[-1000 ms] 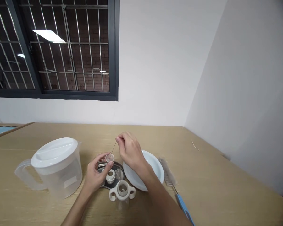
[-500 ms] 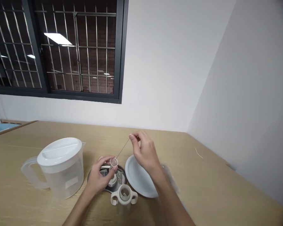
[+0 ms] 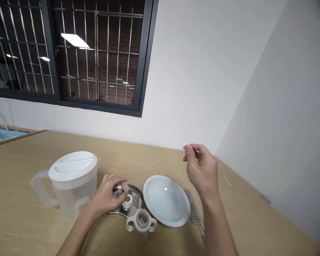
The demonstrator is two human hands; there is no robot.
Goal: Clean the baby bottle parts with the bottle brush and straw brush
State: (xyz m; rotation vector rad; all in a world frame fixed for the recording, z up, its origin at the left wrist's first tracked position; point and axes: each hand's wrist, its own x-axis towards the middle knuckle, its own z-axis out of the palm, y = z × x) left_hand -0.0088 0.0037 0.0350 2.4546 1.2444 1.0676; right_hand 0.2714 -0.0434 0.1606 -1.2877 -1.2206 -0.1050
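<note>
My right hand (image 3: 201,167) pinches one end of a thin pale wire-like strand (image 3: 164,160), which slants down to the left above the table. Between the thumb and fingers of my left hand (image 3: 108,193) is a small clear round cap-like piece (image 3: 125,186), tilted on its side; its exact kind is hard to make out. Below that hand lies a shiny metal tray (image 3: 142,202) holding a white screw ring (image 3: 127,202) and small clear bits. In front of the tray stands a two-handled bottle (image 3: 142,221) with an uncovered mouth.
A lidded plastic pitcher (image 3: 74,181) stands left of my left hand. Right of the tray sits a white bowl (image 3: 166,201), with a clear packet (image 3: 194,211) beside it. Another thin pale strand (image 3: 227,180) lies on the table (image 3: 256,220) at far right. Wall and barred window are behind.
My right hand has moved right, drawing the strand out of the round piece; its end now hangs free. My left hand has tilted the piece and shifted slightly left. The bowl is more exposed.
</note>
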